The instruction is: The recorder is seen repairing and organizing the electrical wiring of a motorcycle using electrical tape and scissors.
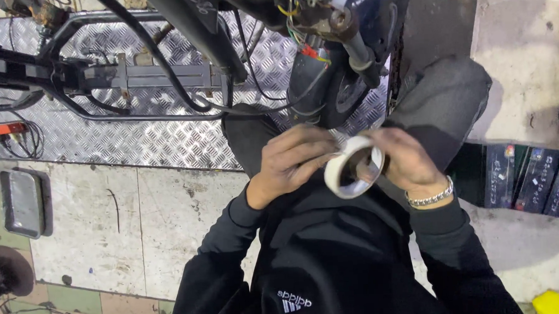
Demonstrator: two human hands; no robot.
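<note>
Just below the scooter's front wheel [342, 90], a roll of white tape [353, 167] was gripped by the right hand [406, 162]; the left hand [292, 159] closed its fingers on the roll's edge.

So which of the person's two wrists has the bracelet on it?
The right wrist: a silver chain bracelet sits just above the black sleeve, below the right hand holding the white tape roll. The left hand has a bare wrist.
</note>
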